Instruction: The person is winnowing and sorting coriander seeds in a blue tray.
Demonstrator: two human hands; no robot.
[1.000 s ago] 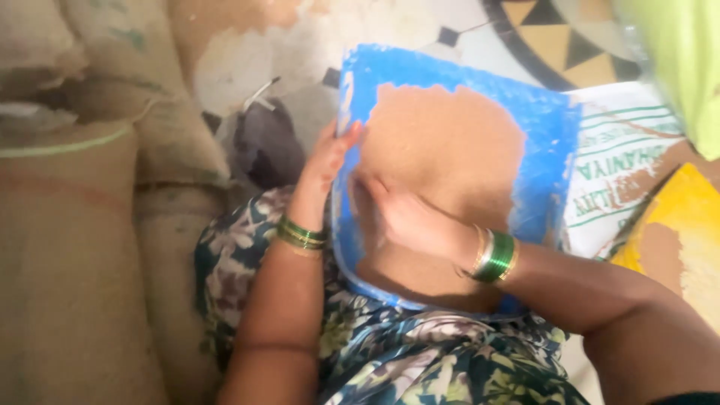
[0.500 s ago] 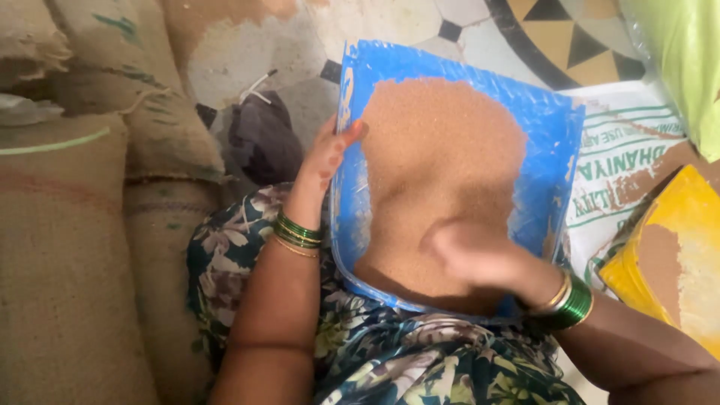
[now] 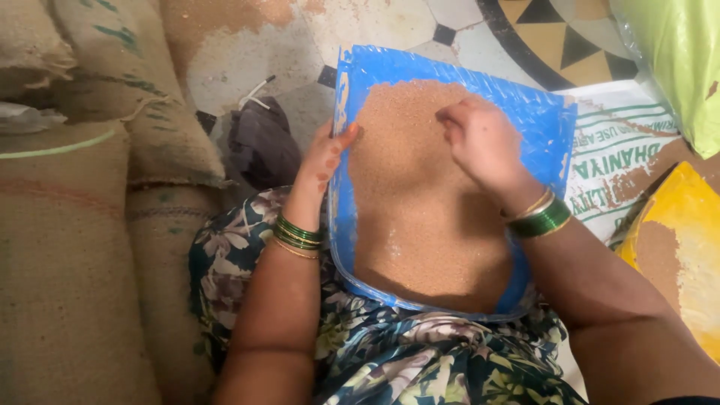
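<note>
A blue winnowing tray [image 3: 551, 120] rests on my lap, spread with fine brown grain [image 3: 420, 210]. My left hand [image 3: 326, 157] grips the tray's left rim, thumb over the edge. My right hand [image 3: 480, 139] lies on the grain near the tray's far right part, fingers pinched together among the grains; whether a grain sits between the fingertips cannot be told. Both wrists wear green and gold bangles.
Stacked burlap sacks [image 3: 67, 225] fill the left side. A dark cloth [image 3: 262, 142] lies on the patterned floor beyond my left hand. A printed white sack [image 3: 622, 169] and a yellow tray with grain [image 3: 679, 247] lie to the right; a green plastic bag [image 3: 682, 60] hangs at upper right.
My right hand has moved from the near part of the tray up to its far right part. My left hand has kept its hold on the rim.
</note>
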